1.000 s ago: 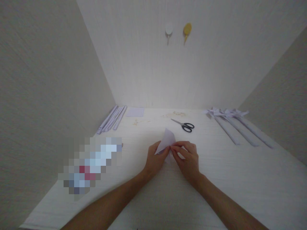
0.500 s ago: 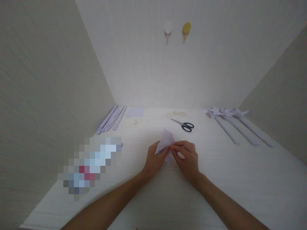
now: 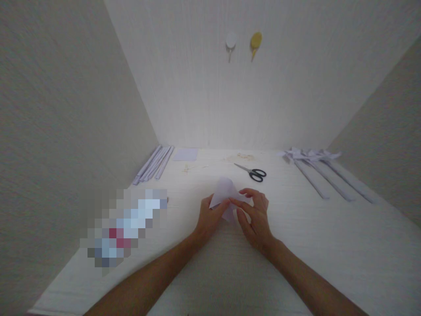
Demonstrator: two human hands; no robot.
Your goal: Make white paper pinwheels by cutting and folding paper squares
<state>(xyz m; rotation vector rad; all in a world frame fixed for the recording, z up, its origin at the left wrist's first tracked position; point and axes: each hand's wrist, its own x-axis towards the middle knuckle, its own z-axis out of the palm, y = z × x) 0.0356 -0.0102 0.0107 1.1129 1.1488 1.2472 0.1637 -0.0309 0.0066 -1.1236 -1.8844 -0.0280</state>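
Note:
A small pale lilac piece of folded paper (image 3: 226, 189) is held just above the white table (image 3: 329, 245) in the middle of the view. My left hand (image 3: 209, 217) pinches its left lower edge with thumb and fingers closed. My right hand (image 3: 255, 215) pinches the paper from the right, forefinger and thumb meeting on a fold near its middle. A lower flap of the paper hangs between the two hands.
Black-handled scissors (image 3: 252, 171) lie behind the hands. Several rolled paper sticks (image 3: 154, 163) and a flat lilac sheet (image 3: 186, 154) lie at the back left. Paper pinwheels on long sticks (image 3: 320, 169) lie at the back right. Two hooks (image 3: 243, 42) hang on the wall. Side walls close in left and right.
The paper has opened wider and tilted, its top now rounder. My right hand's fingers have shifted up and left along the fold; my left hand stays nearly where it was.

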